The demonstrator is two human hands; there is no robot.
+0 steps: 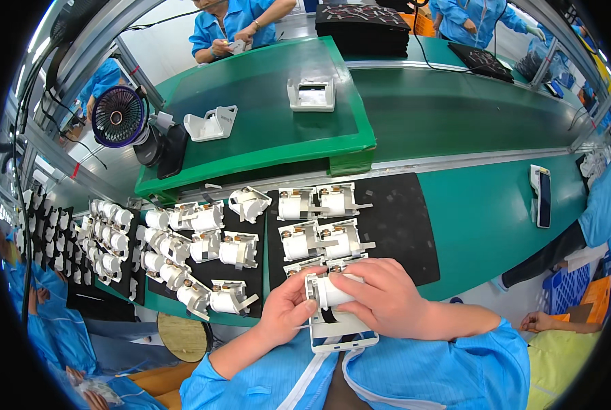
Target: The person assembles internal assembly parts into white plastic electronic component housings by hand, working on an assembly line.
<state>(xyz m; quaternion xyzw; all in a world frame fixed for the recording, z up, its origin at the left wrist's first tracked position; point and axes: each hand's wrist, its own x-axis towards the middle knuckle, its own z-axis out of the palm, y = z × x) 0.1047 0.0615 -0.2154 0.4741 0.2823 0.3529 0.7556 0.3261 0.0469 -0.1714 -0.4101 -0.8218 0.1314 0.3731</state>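
Observation:
Close to my body, a white plastic housing [343, 344] with an open rectangular frame is held up in both hands. My left hand [285, 309] is closed on its left side, thumb against the edge. Curled over the white cylindrical part [332, 294] at its upper end is my right hand [393, 301], which hides part of it. Just beyond my fingers, similar white cylindrical assemblies [341, 239] with metal strips stand in pairs on a black foam mat [401, 225]. Whether the cylinder is fixed in the housing I cannot tell.
More mats of white assemblies [233, 249] stretch off to the left. A raised green platform [264, 82] carries two white housings [312, 96] and a fan [119, 116]. A white device with a dark screen [543, 197] lies at right. Co-workers sit across and on both sides.

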